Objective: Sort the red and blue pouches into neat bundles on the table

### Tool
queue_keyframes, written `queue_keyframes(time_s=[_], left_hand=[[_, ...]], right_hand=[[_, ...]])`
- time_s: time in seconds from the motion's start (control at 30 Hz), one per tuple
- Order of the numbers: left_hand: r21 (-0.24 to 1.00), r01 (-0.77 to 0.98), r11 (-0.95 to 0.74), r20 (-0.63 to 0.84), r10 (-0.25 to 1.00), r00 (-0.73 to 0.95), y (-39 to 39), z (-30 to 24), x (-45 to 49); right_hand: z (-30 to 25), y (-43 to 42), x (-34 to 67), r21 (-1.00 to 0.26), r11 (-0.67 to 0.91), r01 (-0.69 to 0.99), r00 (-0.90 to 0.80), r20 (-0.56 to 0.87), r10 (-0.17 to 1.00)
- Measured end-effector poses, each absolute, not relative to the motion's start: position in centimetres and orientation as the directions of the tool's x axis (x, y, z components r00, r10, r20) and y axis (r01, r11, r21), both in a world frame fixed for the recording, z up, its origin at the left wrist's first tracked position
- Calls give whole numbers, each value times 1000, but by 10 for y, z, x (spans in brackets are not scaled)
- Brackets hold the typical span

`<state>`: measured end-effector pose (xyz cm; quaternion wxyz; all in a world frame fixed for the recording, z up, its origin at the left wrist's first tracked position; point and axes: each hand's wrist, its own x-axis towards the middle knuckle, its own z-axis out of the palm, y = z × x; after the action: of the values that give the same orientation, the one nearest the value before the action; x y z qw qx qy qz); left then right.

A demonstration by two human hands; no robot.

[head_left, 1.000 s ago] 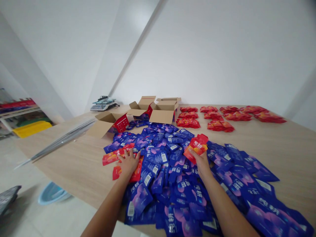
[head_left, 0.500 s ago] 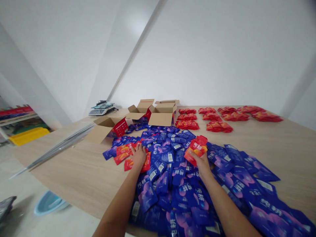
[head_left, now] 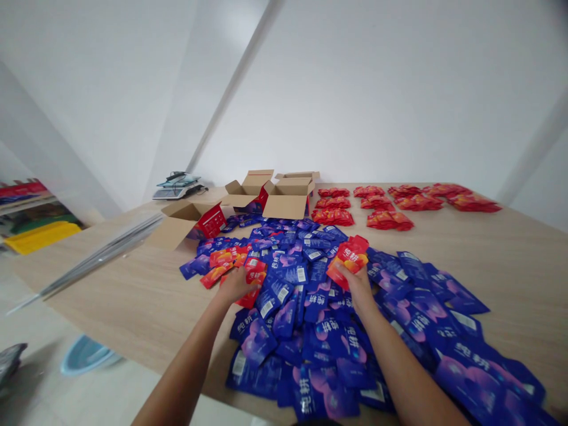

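Note:
A big heap of blue packets (head_left: 337,319) covers the near part of a wooden table (head_left: 510,260). My right hand (head_left: 355,284) is closed on a small stack of red packets (head_left: 348,259), held just above the heap. My left hand (head_left: 234,285) pinches one red packet (head_left: 254,277) at the heap's left edge, lifting it slightly. More loose red packets (head_left: 222,260) lie among the blue ones just beyond that hand.
Several piles of red packets (head_left: 386,204) lie in rows at the far right. Open cardboard boxes (head_left: 275,198) stand behind the heap, with a scale (head_left: 177,186) at the far left. Long metal rods (head_left: 89,257) lie on the left. A blue basin (head_left: 86,358) sits on the floor.
My left hand went from lying flat on red packets to pinching one and lifting it. My right hand kept its red stack and barely moved.

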<state>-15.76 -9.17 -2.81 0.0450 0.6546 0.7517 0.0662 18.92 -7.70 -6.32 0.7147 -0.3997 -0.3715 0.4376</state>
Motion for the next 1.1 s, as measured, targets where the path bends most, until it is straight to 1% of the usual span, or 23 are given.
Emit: queue_keyframes(time_s=[0.13, 0.2, 0.3, 0.37, 0.43, 0.53, 0.63, 0.7, 0.8, 0.9, 0.97, 1.1], left_hand=[[272, 941, 203, 42, 974, -222, -92, -34, -154], [330, 924, 195, 71, 971, -230, -89, -31, -153], [468, 879, 92, 181, 963, -198, -81, -16, -147], [573, 819, -16, 282, 943, -179, -75, -2, -133], [653, 746, -133, 349, 927, -141, -67, 9, -107], [740, 616, -272, 362, 932, -23, -55, 14, -53], [840, 428, -333, 322, 941, 99, -47, 3, 5], [903, 284, -322, 301, 947, 114, -45, -6, 34], [950, 107, -293, 288, 956, 60, -47, -14, 60], [951, -10, -310, 310, 950, 49, -47, -11, 68], [952, -20, -305, 306, 948, 88, -43, -8, 66], [958, 26, -287, 276, 940, 200, -31, -6, 61]], right_hand=[[-64, -77, 189, -893, 263, -366, 337, 136, 932], [-62, -78, 188, -883, 257, -392, 332, 125, 935], [-56, -80, 187, -855, 244, -458, 313, 102, 944], [-48, -83, 186, -825, 194, -531, 250, 66, 966], [-39, -88, 185, -788, 115, -605, 143, 34, 989], [-26, -98, 183, -751, 14, -660, -8, 25, 1000], [-19, -106, 182, -740, -28, -672, -87, 41, 995], [-17, -107, 183, -745, -35, -666, -94, 37, 995], [-19, -107, 185, -749, -43, -661, -85, 17, 996], [-22, -104, 186, -757, -41, -652, -96, 29, 995], [-25, -102, 186, -773, -34, -633, -107, 44, 993], [-32, -98, 184, -814, -31, -580, -119, 47, 992]])
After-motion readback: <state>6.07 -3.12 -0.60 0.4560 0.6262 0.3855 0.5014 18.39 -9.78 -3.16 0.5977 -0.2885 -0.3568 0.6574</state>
